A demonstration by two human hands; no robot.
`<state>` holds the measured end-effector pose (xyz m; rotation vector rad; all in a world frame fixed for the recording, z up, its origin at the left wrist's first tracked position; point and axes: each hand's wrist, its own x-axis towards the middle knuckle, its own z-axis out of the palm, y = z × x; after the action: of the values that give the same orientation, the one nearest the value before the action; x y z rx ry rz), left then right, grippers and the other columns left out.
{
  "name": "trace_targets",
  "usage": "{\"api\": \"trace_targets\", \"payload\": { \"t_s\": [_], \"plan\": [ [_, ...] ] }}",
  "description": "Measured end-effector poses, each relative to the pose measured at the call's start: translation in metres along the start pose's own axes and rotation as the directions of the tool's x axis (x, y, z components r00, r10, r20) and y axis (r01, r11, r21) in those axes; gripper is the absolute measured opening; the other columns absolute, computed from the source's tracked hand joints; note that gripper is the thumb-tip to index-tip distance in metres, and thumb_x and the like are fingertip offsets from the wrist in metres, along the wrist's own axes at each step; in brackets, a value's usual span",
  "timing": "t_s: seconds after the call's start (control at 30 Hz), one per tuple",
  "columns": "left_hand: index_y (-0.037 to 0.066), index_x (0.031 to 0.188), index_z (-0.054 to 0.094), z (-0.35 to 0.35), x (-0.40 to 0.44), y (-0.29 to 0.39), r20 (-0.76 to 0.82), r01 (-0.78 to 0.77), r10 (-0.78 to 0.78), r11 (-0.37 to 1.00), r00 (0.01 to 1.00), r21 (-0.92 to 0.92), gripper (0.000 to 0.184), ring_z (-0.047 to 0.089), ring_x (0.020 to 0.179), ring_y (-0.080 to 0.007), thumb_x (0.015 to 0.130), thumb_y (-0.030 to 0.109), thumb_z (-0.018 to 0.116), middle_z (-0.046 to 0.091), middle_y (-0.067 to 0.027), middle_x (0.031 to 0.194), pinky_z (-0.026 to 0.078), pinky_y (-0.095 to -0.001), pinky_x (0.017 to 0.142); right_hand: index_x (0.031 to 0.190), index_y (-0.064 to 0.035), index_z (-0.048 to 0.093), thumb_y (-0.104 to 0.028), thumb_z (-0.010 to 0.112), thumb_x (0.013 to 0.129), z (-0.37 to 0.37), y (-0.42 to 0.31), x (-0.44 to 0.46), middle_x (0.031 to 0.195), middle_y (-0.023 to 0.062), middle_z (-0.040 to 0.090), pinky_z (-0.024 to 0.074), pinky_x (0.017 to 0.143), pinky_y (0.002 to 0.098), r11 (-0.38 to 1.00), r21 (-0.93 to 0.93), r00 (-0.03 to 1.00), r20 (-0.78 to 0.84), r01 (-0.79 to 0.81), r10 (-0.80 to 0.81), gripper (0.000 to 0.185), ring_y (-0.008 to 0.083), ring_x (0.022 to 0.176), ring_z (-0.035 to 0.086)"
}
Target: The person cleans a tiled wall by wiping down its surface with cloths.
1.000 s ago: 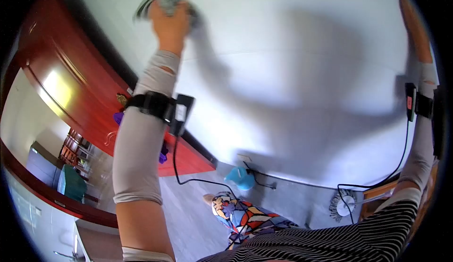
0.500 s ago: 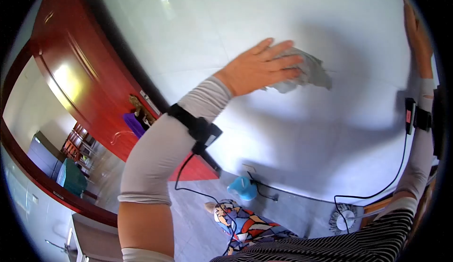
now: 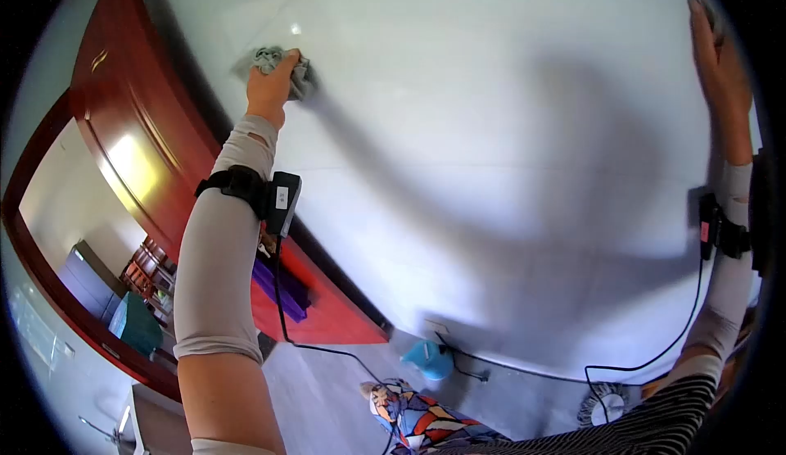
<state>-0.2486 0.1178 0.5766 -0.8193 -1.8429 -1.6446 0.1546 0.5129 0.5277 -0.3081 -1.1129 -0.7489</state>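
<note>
A crumpled grey-green cloth is bunched in my left hand, whose fingers are closed on it. The cloth presses against the glossy white tiled wall, high on the left near the red door. At the far right edge of the view, my right hand is raised with its fingers stretched out. It rests by the side edge of the wall, partly cut off by the dark rim of the picture, and no object shows in it.
A red door stands open at the left, a purple cloth hanging at its handle. Below are a light-blue container, a black cable by a wall outlet, and a round fringed object. Wires run from both forearm straps.
My left hand has swept left across the wall with the cloth, from the middle to near the door. Its fingers, spread flat before, are now bunched around the cloth. My right hand stays at the right edge.
</note>
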Motion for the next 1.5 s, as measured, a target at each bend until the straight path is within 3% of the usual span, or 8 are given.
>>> {"api": "trace_targets", "payload": {
  "t_s": [0.1, 0.23, 0.33, 0.37, 0.57, 0.83, 1.3, 1.5],
  "plan": [
    [0.002, 0.119, 0.045, 0.006, 0.013, 0.011, -0.033, 0.14, -0.149, 0.971, 0.988, -0.194, 0.056, 0.06, 0.097, -0.0208, 0.077, 0.025, 0.074, 0.058, -0.011, 0.108, 0.051, -0.035, 0.082, 0.109, -0.0018, 0.054, -0.036, 0.054, 0.09, 0.0, 0.002, -0.002, 0.099, 0.0159, 0.058, 0.0485, 0.065, 0.0384, 1.0, -0.011, 1.0, 0.011, -0.017, 0.017, 0.039, 0.0276, 0.074, 0.059],
    [0.002, 0.12, 0.047, 0.046, -0.01, 0.059, 0.129, -0.426, 0.429, 0.903, 0.894, -0.051, 0.057, 0.061, 0.09, -0.0205, 0.076, 0.025, 0.076, 0.059, -0.0097, 0.105, 0.053, -0.0324, 0.076, 0.112, -0.0025, 0.055, -0.036, 0.055, 0.09, -0.003, 0.005, -0.003, 0.101, 0.0152, 0.059, 0.0497, 0.065, 0.0367, 0.999, -0.027, 0.999, 0.027, -0.036, 0.037, 0.039, 0.0259, 0.074, 0.061],
    [0.006, 0.118, 0.052, 0.081, -0.023, 0.09, 0.256, -0.91, 0.883, 0.335, 0.394, 0.244, 0.054, 0.061, 0.088, -0.0247, 0.074, 0.028, 0.075, 0.059, -0.0106, 0.104, 0.049, -0.0376, 0.077, 0.113, -0.0031, 0.055, -0.035, 0.056, 0.09, -0.008, 0.006, 0.0, 0.103, 0.0147, 0.06, 0.0507, 0.065, 0.0354, 0.998, -0.033, 0.998, 0.039, -0.048, 0.049, 0.04, 0.0247, 0.074, 0.062],
    [0.011, 0.123, 0.052, 0.1, -0.031, 0.101, 0.344, -0.883, 0.938, -0.191, -0.036, 0.428, 0.053, 0.045, 0.116, -0.041, 0.072, 0.015, 0.064, 0.053, -0.021, 0.118, 0.026, -0.0573, 0.105, 0.114, -0.0032, 0.056, -0.035, 0.056, 0.091, -0.01, 0.005, 0.0, 0.103, 0.0146, 0.061, 0.051, 0.065, 0.035, 0.998, -0.036, 0.998, 0.044, -0.051, 0.053, 0.04, 0.0243, 0.074, 0.062],
    [0.015, 0.112, 0.057, 0.137, -0.133, 0.105, 0.548, -0.998, 0.837, -0.034, 0.001, 0.053, 0.052, 0.049, 0.095, -0.03, 0.063, 0.02, 0.072, 0.053, -0.01, 0.113, 0.045, -0.0389, 0.075, 0.118, -0.0043, 0.057, -0.035, 0.057, 0.091, -0.016, -0.007, -0.004, 0.106, 0.0136, 0.063, 0.0528, 0.065, 0.0325, 0.994, -0.085, 0.992, 0.094, -0.074, 0.082, 0.041, 0.0219, 0.073, 0.064],
    [0.012, 0.108, 0.055, 0.108, -0.151, 0.065, 0.726, -0.994, 0.685, -0.109, -0.069, 0.008, 0.039, 0.035, 0.131, -0.0317, 0.071, 0.011, 0.069, 0.045, -0.0076, 0.131, 0.034, -0.0513, 0.1, 0.117, -0.0006, 0.054, -0.033, 0.065, 0.085, -0.013, -0.02, 0.008, 0.119, 0.015, 0.057, 0.0455, 0.09, 0.0366, 1.0, 0.009, 1.0, 0.014, 0.021, -0.021, 0.047, 0.0289, 0.105, 0.058],
    [-0.003, 0.128, 0.039, 0.085, -0.087, 0.077, 0.333, -0.77, 0.698, 0.611, 0.634, 0.185, 0.063, 0.05, 0.115, -0.0312, 0.079, 0.021, 0.071, 0.049, -0.0215, 0.123, 0.042, -0.0343, 0.095, 0.12, -0.0015, 0.053, -0.042, 0.067, 0.081, -0.015, -0.019, 0.004, 0.122, 0.013, 0.056, 0.0446, 0.091, 0.0374, 0.998, -0.061, 1.0, -0.006, -0.018, 0.018, 0.057, 0.0291, 0.107, 0.056],
    [0.005, 0.127, 0.044, 0.111, -0.115, 0.095, 0.436, -0.901, 0.791, 0.41, 0.429, 0.143, 0.064, 0.044, 0.118, -0.0415, 0.07, 0.016, 0.073, 0.041, -0.0261, 0.13, 0.043, -0.0426, 0.094, 0.118, -0.0007, 0.053, -0.03, 0.063, 0.086, -0.017, -0.017, 0.008, 0.122, 0.0138, 0.056, 0.0448, 0.09, 0.0373, 0.999, -0.047, 1.0, -0.007, 0.012, -0.013, 0.045, 0.0295, 0.107, 0.056]
  ]
}}
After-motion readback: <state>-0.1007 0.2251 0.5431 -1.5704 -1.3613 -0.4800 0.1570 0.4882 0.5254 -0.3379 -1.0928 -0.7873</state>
